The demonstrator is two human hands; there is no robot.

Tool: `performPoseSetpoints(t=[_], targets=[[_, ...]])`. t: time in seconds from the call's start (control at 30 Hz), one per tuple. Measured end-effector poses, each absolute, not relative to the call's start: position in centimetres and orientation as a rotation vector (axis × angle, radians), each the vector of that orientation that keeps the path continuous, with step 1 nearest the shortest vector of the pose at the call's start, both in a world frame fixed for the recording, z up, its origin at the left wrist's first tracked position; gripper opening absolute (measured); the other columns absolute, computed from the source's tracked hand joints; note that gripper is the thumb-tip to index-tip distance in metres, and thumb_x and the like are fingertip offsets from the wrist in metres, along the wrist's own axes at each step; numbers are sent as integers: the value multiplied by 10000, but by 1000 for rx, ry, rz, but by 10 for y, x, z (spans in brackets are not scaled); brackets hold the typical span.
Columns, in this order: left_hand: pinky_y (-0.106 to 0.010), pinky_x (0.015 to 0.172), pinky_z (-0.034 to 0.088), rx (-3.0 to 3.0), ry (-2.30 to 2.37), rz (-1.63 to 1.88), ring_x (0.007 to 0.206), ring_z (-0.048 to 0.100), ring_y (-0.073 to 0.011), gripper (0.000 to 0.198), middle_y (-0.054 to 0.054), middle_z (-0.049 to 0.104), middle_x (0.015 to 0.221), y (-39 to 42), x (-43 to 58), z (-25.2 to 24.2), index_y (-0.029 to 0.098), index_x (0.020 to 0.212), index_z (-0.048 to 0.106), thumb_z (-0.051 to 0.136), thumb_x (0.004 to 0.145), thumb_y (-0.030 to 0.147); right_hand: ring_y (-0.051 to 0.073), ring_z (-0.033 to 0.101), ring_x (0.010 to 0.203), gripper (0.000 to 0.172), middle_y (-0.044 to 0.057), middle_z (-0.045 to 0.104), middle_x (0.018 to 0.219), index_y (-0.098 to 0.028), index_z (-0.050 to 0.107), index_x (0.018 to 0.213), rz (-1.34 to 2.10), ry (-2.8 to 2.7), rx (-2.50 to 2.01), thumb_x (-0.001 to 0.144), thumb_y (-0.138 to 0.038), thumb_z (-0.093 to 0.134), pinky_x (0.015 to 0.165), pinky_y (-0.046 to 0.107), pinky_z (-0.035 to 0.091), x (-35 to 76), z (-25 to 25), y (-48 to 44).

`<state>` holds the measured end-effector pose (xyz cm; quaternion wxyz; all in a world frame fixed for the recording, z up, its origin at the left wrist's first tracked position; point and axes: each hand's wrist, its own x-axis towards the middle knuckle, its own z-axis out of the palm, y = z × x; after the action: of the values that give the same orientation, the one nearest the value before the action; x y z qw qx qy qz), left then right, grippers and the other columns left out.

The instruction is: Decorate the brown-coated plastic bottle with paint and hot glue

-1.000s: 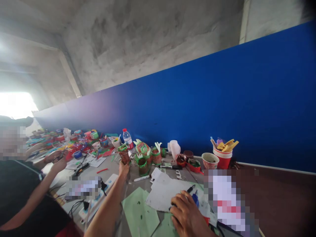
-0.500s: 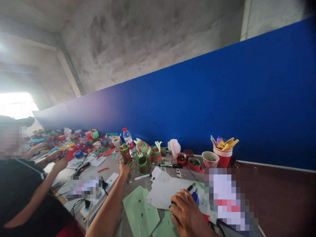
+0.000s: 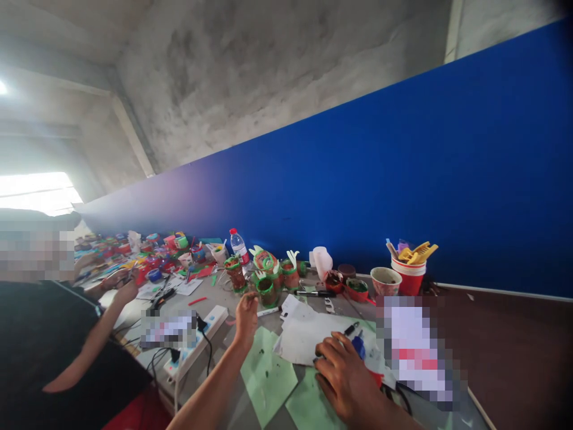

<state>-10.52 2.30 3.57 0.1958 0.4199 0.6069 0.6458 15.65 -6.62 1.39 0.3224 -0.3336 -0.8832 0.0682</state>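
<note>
My left hand (image 3: 247,315) hovers over the grey table with its fingers curled together; no object shows in it. Just beyond it stand brown cups with green rims: one at the left (image 3: 235,273), and one in front (image 3: 266,291) with white cut-out pieces around it. My right hand (image 3: 338,367) rests palm down on a white paper sheet (image 3: 304,334), fingers bent and apart. A black pen (image 3: 351,328) and a blue object (image 3: 359,345) lie beside its fingers, partly hidden. Green paper sheets (image 3: 268,376) lie between my arms.
A power strip (image 3: 210,325) with cables lies left of my arm. At the back stand a water bottle (image 3: 239,245), paint cups (image 3: 357,289), a paper cup (image 3: 385,280) and red cups (image 3: 409,278) holding yellow tools. Another person (image 3: 54,340) works at the left.
My left hand has let go of the left brown cup and drawn back to the right and nearer me. The cup now stands by itself. My right hand stays on the paper.
</note>
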Motion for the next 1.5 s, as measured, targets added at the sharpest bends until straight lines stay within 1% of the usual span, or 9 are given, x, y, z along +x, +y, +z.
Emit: performPoseSetpoints(t=[0.07,0.17,0.33,0.6,0.87,1.07,1.27,1.4,1.5], targets=[[-315,705,501,1242,1570,1789,757,633,-197,258,-32,675,751,10,-87,36,163,780,663,706,737,413,192,550,977,146,21,632,947,-211,642,809,182,-2295,-862,843,-110,541,1094,413,232,156,12,-65],[-303,670,477,1319,1409,1735,679,615,-184,274,-25,674,682,-5,-55,35,183,743,682,717,657,441,189,560,934,226,17,639,906,-209,639,849,175,-2272,-878,763,-31,530,1085,413,237,157,8,-62],[-292,620,450,1394,1221,1607,576,574,-159,238,-4,621,555,-12,-5,32,189,731,675,690,683,422,191,561,837,273,15,628,808,-207,616,818,142,-2223,-916,692,2,494,1048,439,268,161,8,-60],[-310,555,433,1465,1069,1499,482,518,-162,481,-8,548,470,-5,44,39,219,661,600,466,815,655,172,583,791,240,-1,633,753,-213,603,775,129,-2164,-860,760,-7,481,1041,416,278,156,1,-62],[-274,485,379,1453,1159,1442,446,451,-137,283,37,481,483,-7,53,24,227,759,628,530,831,483,179,606,819,171,4,673,774,-219,602,773,143,-2202,-831,828,-77,525,1066,409,254,156,-5,-62],[-288,605,451,1509,1278,1572,604,538,-166,195,-9,576,657,-6,42,24,227,890,651,507,865,356,162,582,740,162,-17,632,683,-223,583,721,160,-2188,-805,802,-89,546,1069,401,259,153,-7,-61],[-362,874,462,1659,1303,1724,913,579,-220,124,-69,598,936,-2,24,34,221,929,638,572,841,277,143,570,723,152,-31,615,663,-212,574,709,167,-2206,-820,803,-92,568,1082,397,239,152,-1,-65],[-423,964,441,1669,1388,1846,1028,555,-227,335,-88,507,1139,3,-22,39,229,1118,546,626,794,255,148,548,702,180,-18,609,662,-207,563,691,145,-2157,-812,820,-85,537,1079,419,243,151,3,-65],[-493,1018,407,1715,1747,1884,1141,509,-267,463,-103,482,1200,11,-71,38,226,1169,514,676,741,301,138,536,694,204,-29,590,663,-207,539,677,195,-2159,-809,848,-96,522,1088,409,223,153,8,-66]])
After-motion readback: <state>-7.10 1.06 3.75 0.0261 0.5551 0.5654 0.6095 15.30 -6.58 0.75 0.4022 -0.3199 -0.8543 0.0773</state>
